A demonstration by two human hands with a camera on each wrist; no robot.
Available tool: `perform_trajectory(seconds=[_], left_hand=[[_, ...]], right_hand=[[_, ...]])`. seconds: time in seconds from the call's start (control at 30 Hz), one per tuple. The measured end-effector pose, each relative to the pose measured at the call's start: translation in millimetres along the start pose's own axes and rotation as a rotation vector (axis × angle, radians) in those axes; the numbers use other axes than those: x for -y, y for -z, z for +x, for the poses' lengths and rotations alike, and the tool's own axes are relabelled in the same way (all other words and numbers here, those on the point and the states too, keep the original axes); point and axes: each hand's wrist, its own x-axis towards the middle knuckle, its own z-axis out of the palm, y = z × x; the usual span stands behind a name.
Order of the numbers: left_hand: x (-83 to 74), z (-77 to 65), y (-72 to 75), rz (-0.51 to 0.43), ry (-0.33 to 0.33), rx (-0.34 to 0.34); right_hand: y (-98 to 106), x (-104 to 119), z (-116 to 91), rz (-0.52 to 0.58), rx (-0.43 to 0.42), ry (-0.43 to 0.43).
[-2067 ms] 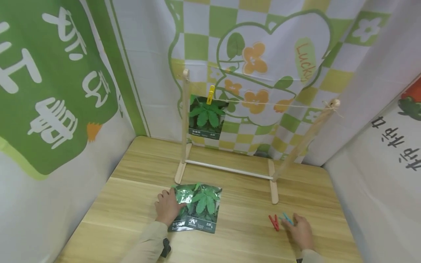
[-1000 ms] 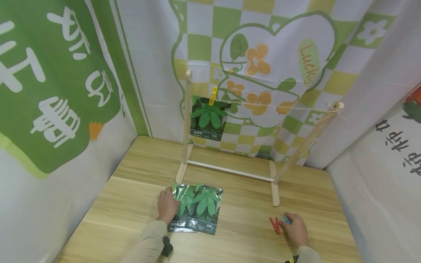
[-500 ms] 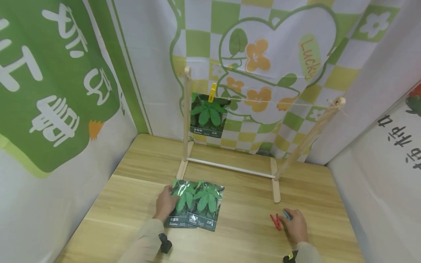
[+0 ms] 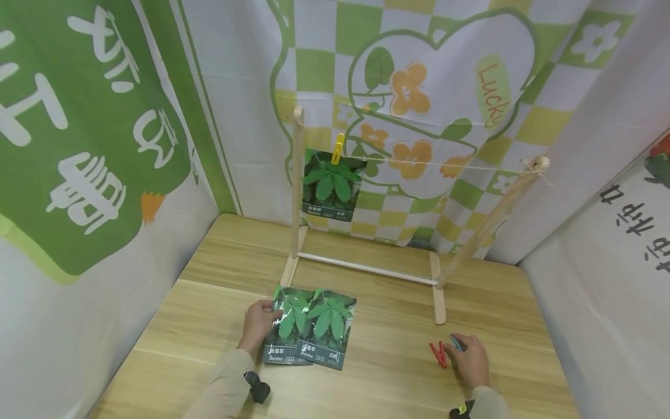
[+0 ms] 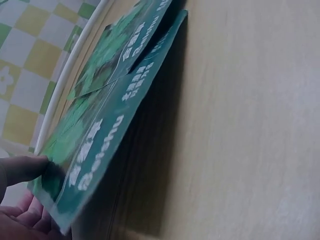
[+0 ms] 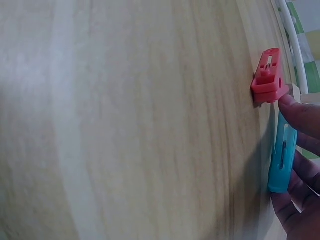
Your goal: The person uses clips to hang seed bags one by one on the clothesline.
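My left hand (image 4: 259, 323) pinches the left edge of a seed packet (image 4: 285, 326), thumb on top and fingers beneath. In the left wrist view that packet (image 5: 95, 150) is tilted, its held side raised off the table with a shadow below. A second seed packet (image 4: 327, 329) with the same green leaf picture overlaps its right part. At the right, my right hand (image 4: 471, 359) holds a blue clothespin (image 6: 283, 155) between thumb and fingers, low over the table. A red clothespin (image 6: 268, 77) lies just beyond the thumb.
Behind the packets stands a wooden frame (image 4: 296, 192) with a string (image 4: 419, 163) tied across its posts. A third packet (image 4: 332, 189) hangs from the string by a yellow clothespin (image 4: 337, 149). A white rod (image 4: 366, 269) joins the frame's feet. Printed cloth (image 4: 314, 70) hangs behind.
The left hand has gone from resting on the left packet to pinching its edge, shifting it slightly left and lifting that side. The right hand has closed its grip on the blue clothespin.
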Motion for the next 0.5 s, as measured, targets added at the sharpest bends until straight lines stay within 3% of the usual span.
perform_trajectory(seconds=[0.5], left_hand=[[0.1, -0.3, 19.8, -0.055, 0.032, 0.023]], right_hand=[[5.4, 1.6, -5.6, 0.157, 0.016, -0.118]])
